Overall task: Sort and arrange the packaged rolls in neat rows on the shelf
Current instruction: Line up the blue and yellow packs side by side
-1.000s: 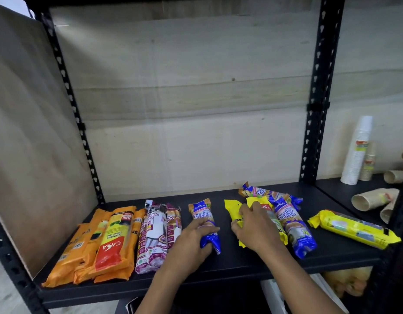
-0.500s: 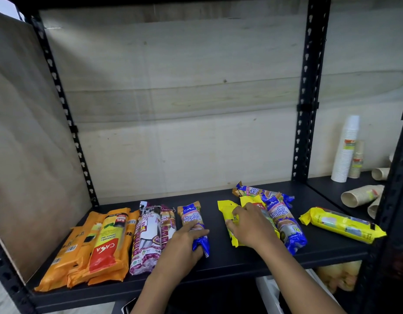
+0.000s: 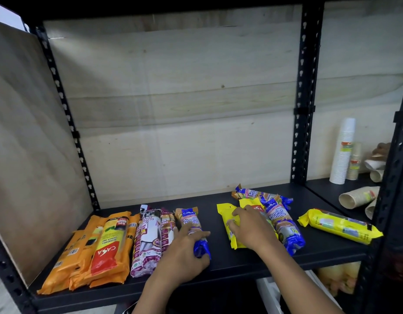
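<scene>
Packaged rolls lie on a black shelf (image 3: 218, 200). Orange packs (image 3: 101, 250) fill the left end, and beside them lie white and maroon drawstring rolls (image 3: 148, 239). My left hand (image 3: 184, 252) grips a blue and orange roll (image 3: 191, 223) right of those. My right hand (image 3: 250, 225) lies over a yellow pack (image 3: 227, 220), its fingers curled on the pack's edge. More blue rolls (image 3: 280, 220) lie just to its right, one (image 3: 250, 193) crosswise behind. A single yellow roll (image 3: 341, 225) lies slanted at the shelf's right end.
Black perforated uprights (image 3: 302, 109) frame the bay, with plywood (image 3: 173, 109) at the back and left. In the bay to the right stand a stack of white cups (image 3: 342, 152) and toppled paper cups (image 3: 357, 196). A lower shelf holds yellowish bags (image 3: 338, 279).
Both hands have stayed on the same packs. The view has shifted slightly and my left hand's fingers have closed a little more around the blue roll.
</scene>
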Available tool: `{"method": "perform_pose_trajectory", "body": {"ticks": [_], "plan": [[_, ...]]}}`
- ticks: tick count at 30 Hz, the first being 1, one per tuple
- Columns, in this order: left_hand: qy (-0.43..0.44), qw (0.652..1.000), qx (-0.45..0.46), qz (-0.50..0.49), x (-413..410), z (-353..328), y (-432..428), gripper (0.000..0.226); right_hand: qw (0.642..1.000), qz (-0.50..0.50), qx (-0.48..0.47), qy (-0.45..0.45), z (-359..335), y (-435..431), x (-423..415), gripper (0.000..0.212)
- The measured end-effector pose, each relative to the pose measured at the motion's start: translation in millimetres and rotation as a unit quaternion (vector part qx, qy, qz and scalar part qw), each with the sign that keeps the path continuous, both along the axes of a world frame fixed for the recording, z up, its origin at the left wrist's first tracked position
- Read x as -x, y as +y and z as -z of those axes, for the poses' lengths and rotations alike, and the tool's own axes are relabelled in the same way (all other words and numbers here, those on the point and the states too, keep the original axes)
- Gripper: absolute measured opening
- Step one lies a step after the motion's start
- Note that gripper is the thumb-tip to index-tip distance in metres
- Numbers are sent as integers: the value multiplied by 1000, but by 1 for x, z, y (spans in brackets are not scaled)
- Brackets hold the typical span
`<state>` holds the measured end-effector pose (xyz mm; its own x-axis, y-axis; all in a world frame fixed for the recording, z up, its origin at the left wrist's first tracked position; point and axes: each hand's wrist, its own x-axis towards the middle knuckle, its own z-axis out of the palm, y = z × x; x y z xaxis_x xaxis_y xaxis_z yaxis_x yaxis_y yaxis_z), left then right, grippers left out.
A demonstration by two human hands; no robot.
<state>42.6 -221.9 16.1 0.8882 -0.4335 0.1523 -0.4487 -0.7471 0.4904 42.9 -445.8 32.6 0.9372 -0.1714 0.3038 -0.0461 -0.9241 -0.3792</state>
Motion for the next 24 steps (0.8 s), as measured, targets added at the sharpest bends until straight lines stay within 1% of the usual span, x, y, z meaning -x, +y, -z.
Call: {"method": "perform_pose_trajectory", "body": {"ticks": [2, 8, 11, 13, 17, 20, 22, 24], "plan": [[2, 1000, 15, 3, 2, -3, -6, 58, 999, 3, -31, -30, -1, -4, 2, 37], [-80, 996, 39, 4, -12, -13, -38, 36, 992, 14, -79, -100, -1, -24, 14, 21], [-119, 992, 41, 9, -25, -20, -57, 31, 987, 21, -98, -128, -4, -35, 20, 16], [-124, 991, 42, 17, -34, -25, -71, 30, 985, 26, -103, -136, -8, -41, 24, 15], [-127, 990, 36, 41, -49, -30, -96, 26, 984, 48, -101, -137, -10, -52, 29, 21], [-124, 990, 28, 56, -62, -31, -118, 27, 983, 70, -96, -142, -10, -65, 32, 25], [-123, 990, 17, 70, -72, -30, -134, 28, 984, 83, -86, -131, -7, -73, 34, 28], [-120, 989, 6, 82, -84, -29, -150, 30, 987, 94, -73, -111, -3, -81, 36, 38]]}}
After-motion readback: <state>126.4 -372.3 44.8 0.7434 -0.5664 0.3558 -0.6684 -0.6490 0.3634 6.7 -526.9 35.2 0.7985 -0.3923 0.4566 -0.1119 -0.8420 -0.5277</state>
